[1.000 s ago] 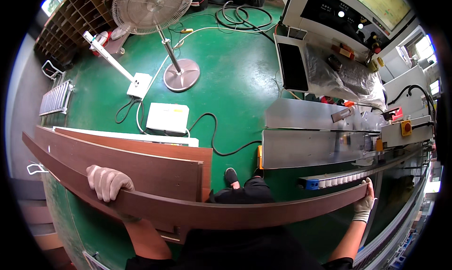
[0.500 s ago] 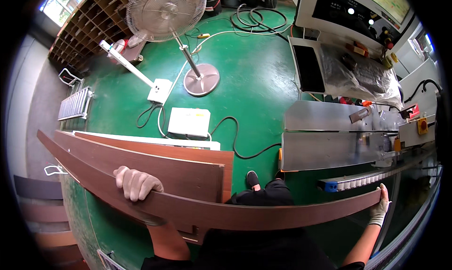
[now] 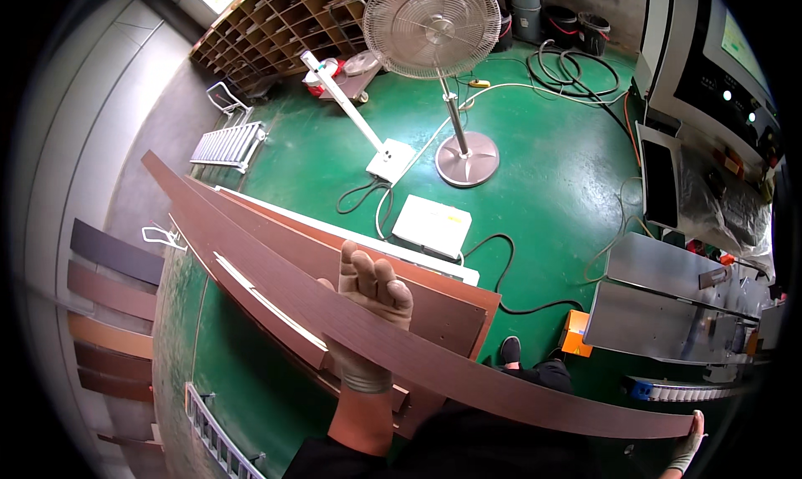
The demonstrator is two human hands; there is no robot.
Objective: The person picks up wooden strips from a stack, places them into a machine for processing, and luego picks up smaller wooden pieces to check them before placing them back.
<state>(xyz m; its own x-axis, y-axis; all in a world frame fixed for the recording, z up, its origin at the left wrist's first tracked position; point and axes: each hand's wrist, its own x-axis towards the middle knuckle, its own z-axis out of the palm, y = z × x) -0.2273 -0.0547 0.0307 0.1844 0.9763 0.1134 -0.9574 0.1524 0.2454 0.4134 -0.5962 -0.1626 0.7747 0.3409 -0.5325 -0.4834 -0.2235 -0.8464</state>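
A long narrow brown board (image 3: 434, 364) stretches slantwise across my front, from the upper left to the lower right. My left hand (image 3: 374, 288), in a pale work glove, supports the board near its middle. The fingers stand up past its far edge, and the palm is hidden under it. At the right end, my right hand (image 3: 687, 446), gloved too, is closed on the board's tip; part of that hand is out of sight. Below the board lies a stack of wider brown panels (image 3: 439, 316), with a white strip (image 3: 271, 299) along its near side.
A standing fan (image 3: 468, 157), a white box (image 3: 432, 224) and black cables (image 3: 510, 266) are on the green floor ahead. On the right are metal plates (image 3: 643, 312), an orange box (image 3: 576, 334) and a machine with a screen (image 3: 735, 86). A roller stand (image 3: 227, 145) is at far left.
My view has turned right. The left hand's fingers have gone from curled over the board to upright behind its far edge. The right hand stays at the board's end.
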